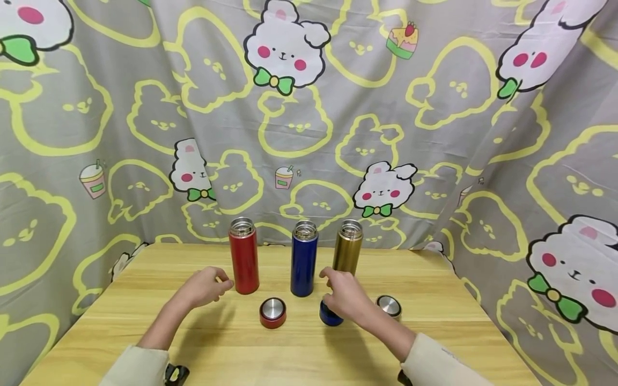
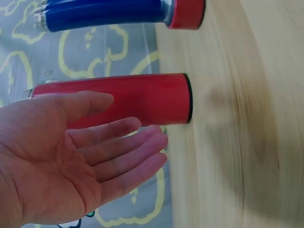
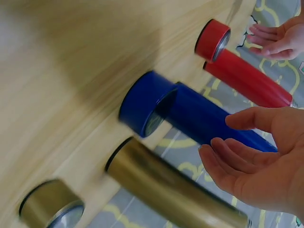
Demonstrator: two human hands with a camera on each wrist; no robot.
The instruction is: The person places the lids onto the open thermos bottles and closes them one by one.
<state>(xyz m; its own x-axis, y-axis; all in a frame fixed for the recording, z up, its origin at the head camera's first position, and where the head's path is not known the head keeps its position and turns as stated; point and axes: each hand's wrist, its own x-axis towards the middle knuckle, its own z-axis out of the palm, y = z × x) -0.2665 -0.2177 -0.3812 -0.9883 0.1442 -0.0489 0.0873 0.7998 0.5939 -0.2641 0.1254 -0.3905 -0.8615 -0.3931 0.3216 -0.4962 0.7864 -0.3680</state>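
My left hand (image 1: 205,287) hovers just left of the red thermos bottle (image 1: 245,262), fingers loosely extended and holding nothing; in the left wrist view its palm shows bare beside the bottle. Over the blue lid (image 1: 330,316) hangs my right hand (image 1: 345,292), its fingers relaxed and its grasp bare in the right wrist view. The blue thermos bottle (image 1: 303,262) stands upright in the middle, its mouth uncovered. Behind the right hand is the gold thermos bottle (image 1: 348,247), partly hidden by it. In front of the bottles lie the red lid (image 1: 272,312) and the gold lid (image 1: 389,306).
All of this stands on a wooden table (image 1: 241,354). A grey curtain (image 1: 309,145) printed with cartoon rabbits hangs behind the table and along both sides. Dark wrist straps show at both sleeves.
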